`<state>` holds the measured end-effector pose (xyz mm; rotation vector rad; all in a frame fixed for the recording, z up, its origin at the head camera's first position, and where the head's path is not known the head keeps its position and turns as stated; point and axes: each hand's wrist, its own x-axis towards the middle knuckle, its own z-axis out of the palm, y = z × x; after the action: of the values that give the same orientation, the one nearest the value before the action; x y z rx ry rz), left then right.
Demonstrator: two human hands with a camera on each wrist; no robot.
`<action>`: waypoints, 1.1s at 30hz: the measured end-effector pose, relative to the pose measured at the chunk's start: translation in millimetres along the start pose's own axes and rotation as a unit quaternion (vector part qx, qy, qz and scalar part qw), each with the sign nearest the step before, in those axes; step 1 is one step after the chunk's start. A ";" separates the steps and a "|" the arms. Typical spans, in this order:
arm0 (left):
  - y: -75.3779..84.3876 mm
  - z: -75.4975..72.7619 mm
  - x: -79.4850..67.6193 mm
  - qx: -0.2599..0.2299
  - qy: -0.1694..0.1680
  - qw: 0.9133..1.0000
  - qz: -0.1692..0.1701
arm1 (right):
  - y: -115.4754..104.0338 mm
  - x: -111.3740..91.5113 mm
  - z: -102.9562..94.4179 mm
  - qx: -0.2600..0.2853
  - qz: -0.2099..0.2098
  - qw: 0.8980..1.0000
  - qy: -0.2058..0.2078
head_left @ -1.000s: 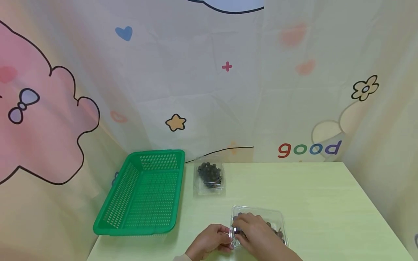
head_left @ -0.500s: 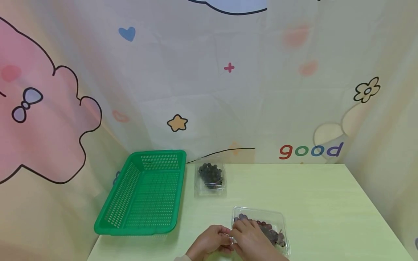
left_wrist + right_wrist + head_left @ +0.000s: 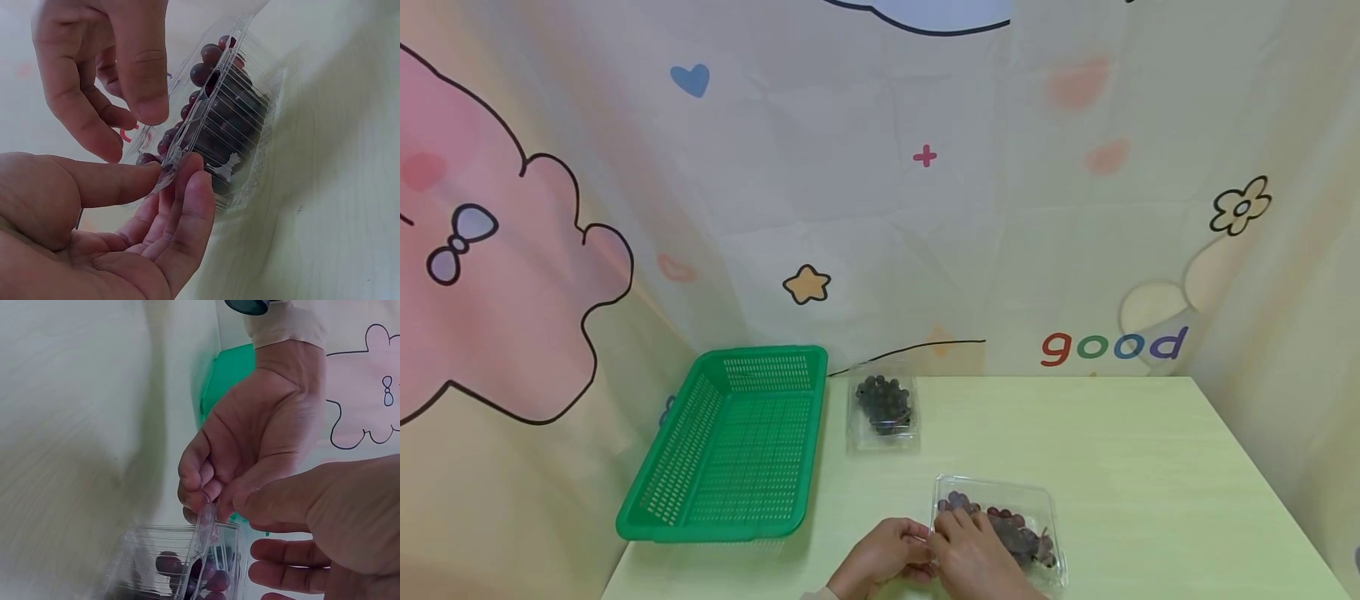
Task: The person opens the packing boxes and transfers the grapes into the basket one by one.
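A clear plastic clamshell box (image 3: 1036, 493) of dark grapes (image 3: 1021, 540) lies at the front of the table. My left hand (image 3: 880, 552) pinches the left edge of the box between thumb and fingers, plain in the left wrist view, where the grapes (image 3: 232, 119) show through the ribbed plastic. Close above that edge, my right hand (image 3: 976, 554) has its thumb apart from its loosely bent fingers, with nothing between them. In the right wrist view, the right thumb (image 3: 275, 503) comes close to the left thumb at the box's edge; whether it touches is unclear.
Farther back stands a second clear box (image 3: 853, 442) holding a bunch of dark grapes (image 3: 883, 404). On the left is a green slotted plastic basket (image 3: 752, 450). A printed curtain (image 3: 865, 208) hangs behind the pale table (image 3: 1120, 467).
My right hand has moved left, from over the grapes to the box's left edge beside my left hand, uncovering more grapes. The left hand keeps its pinch. The head view has shifted slightly.
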<state>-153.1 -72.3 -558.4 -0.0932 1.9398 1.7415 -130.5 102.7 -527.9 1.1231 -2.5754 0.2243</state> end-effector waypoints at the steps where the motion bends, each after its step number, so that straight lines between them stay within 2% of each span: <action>1: -0.9 -0.1 -0.2 -0.002 0.000 1.000 0.003 | -0.2 -0.4 1.1 -0.004 -0.002 1.000 0.001; 5: -1.9 0.1 -0.7 -0.001 0.001 1.000 -0.002 | -1.3 -1.5 4.6 -0.017 -0.003 1.000 0.000; 10: -1.8 0.6 -1.0 0.003 0.000 1.000 -0.010 | -2.6 -2.4 7.2 -0.024 0.002 0.999 -0.021; 15: -4.1 0.5 -1.8 -0.003 -0.003 1.000 0.006 | -4.5 -2.0 9.1 -0.034 0.011 0.999 -0.035; 24: -8.4 -0.6 -1.3 -0.022 -0.016 0.999 0.030 | -7.0 0.2 17.1 -0.066 0.011 0.998 0.008; 33: -8.6 -2.8 -3.2 -0.036 -0.033 0.998 0.032 | -5.7 2.1 24.2 -0.079 -0.019 0.994 0.072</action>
<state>-147.9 -77.3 -564.8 0.0008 1.8524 1.8325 -133.2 90.9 -549.7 1.0557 -2.3968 0.0876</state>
